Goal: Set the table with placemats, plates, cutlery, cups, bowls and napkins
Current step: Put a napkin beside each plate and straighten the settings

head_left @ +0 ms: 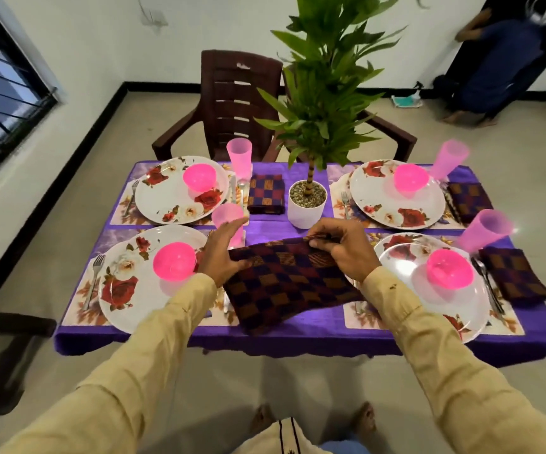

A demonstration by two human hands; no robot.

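— What is the napkin (284, 283) like?

— It is a dark checked cloth with squares of purple, maroon and orange, and it is half unfolded. It lies over the near middle of the table (298, 339), between the two near plates (124, 290), with its far edge lifted.

— And the person's hands?

— The right hand (347, 250) pinches that far edge between thumb and curled fingers. The left hand (224, 253) is spread with its fingers straight, and its thumb rests on the cloth's left corner.

— What holds what?

— There are four flowered plates, each on a placemat (78, 314) and each carrying one pink bowl (174, 261). A white pot (306, 214) in the centre holds pebbles and a tall green plant (324, 93).

— And around them?

— Pink cups (239, 155) stand one to a setting, and the near-left one is partly hidden behind the left fingers. Three folded napkins (266, 193) in the same check lie by the other settings. Forks (94, 276) lie left of the left-side plates. A brown chair (239, 99) stands at the far side.
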